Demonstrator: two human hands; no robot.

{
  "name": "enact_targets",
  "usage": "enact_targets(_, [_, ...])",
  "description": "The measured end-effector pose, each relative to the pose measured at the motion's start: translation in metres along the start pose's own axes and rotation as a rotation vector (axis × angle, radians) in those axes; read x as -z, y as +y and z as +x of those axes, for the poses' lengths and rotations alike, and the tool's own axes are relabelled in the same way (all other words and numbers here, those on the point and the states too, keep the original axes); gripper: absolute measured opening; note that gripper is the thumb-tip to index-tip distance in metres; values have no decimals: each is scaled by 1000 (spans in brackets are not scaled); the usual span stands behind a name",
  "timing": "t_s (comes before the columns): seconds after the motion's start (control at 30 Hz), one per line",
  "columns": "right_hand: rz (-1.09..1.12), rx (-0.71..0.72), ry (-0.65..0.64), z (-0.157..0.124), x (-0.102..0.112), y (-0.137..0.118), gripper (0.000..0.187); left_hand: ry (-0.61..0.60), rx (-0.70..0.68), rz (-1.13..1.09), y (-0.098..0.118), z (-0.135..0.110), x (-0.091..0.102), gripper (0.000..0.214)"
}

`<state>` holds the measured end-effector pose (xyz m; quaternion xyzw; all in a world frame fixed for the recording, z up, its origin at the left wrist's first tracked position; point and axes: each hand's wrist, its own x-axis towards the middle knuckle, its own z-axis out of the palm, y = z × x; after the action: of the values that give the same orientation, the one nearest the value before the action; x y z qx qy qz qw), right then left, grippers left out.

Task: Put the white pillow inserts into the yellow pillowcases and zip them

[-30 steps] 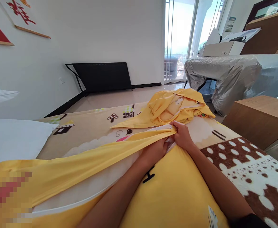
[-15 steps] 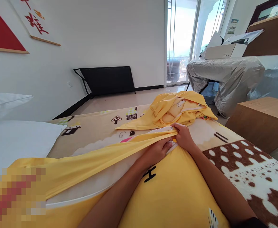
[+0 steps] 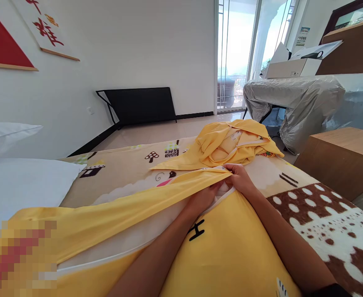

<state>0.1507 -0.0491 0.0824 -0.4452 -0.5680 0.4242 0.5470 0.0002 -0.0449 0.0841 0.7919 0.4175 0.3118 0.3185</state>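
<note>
A yellow pillowcase [image 3: 231,247] with a black letter H lies in front of me, its long side gaping. White filling, seemingly a pillow [image 3: 156,222], shows through the gap, along a white edge strip. My right hand [image 3: 239,177] is closed on the case at the far end of the opening, fingers wrapped over its edge. My left hand [image 3: 203,199] reaches into the opening just beside it, under the yellow flap. Its fingers are hidden there, so their grip cannot be made out. Part of the case at lower left is pixelated.
A crumpled yellow cloth [image 3: 231,144] lies at the far side of the patterned bed blanket [image 3: 131,165]. White pillows [image 3: 26,177] are at the left. A wooden box-like piece [image 3: 339,156] stands right of the bed, and a plastic-covered table [image 3: 293,90] with boxes behind it.
My left hand has slid deeper under the flap, and its fingers and thumb are now covered. The opening's end spreads a little wider; my right hand keeps its hold.
</note>
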Motion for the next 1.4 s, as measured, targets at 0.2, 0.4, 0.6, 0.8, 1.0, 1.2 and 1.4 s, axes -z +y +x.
enact_targets(0.2, [32, -12, 0, 1, 0, 0, 26, 60, 81, -68, -1, 3, 0, 40])
enact_targets(0.4, [-4, -2, 30, 2, 1, 1, 29, 46, 56, 13, 4, -7, -1, 41])
enact_targets(0.6, [-7, 56, 47, 2, 3, 2, 26, 14, -13, 106, 2, -12, -1, 44])
enact_targets(0.8, [216, -44, -67, -2, -1, -7, 21, 61, -35, 31, 4, -9, -2, 40])
enact_targets(1.0, [376, -171, -124, -4, -5, -12, 25, 149, 43, -178, 7, -3, -5, 34])
enact_targets(1.2, [411, -206, -115, -5, -4, -13, 23, 145, 71, -248, 10, -3, -5, 30])
enact_targets(1.4, [424, -226, -104, -6, -4, -17, 21, 181, 71, -142, 10, -3, -4, 28])
